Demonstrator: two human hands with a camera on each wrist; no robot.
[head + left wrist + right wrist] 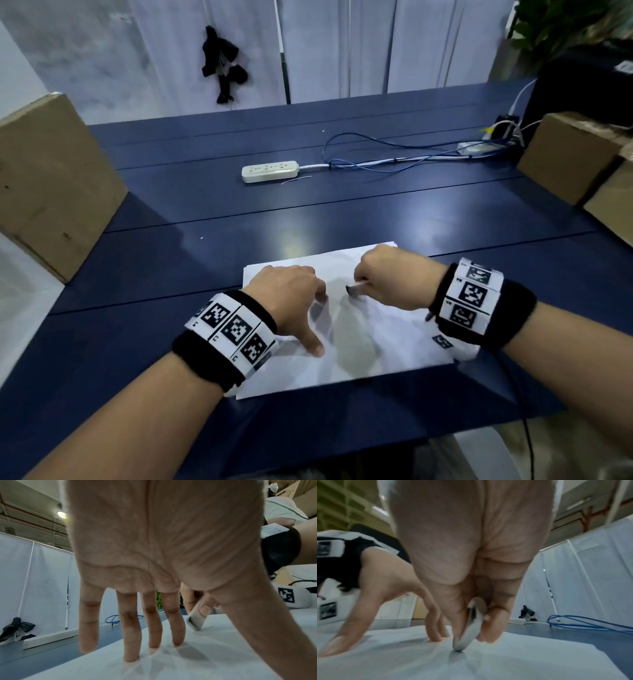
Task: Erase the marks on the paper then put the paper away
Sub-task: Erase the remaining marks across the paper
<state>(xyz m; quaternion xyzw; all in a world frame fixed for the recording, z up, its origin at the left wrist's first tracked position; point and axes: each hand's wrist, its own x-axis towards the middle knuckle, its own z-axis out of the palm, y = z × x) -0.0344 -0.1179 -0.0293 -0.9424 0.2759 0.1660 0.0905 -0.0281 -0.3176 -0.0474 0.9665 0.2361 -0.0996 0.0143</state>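
Observation:
A white sheet of paper (370, 339) lies on the dark blue table near its front edge. My left hand (291, 294) presses on the paper's left part with straight, spread fingers (132, 635) and the thumb stretched back toward me. My right hand (387, 274) pinches a small white eraser (354, 291) with a dirty grey tip; the eraser (467, 630) stands tilted with that tip touching the paper (471, 660) near its middle. The same eraser (197, 619) shows beside my left thumb. No marks on the paper are clear enough to make out.
A white power strip (269, 171) and blue cables (376, 157) lie farther back on the table (171, 257). Cardboard boxes stand at the left edge (51, 181) and right edge (575, 154). A black cloth (222, 65) hangs on the white partition behind.

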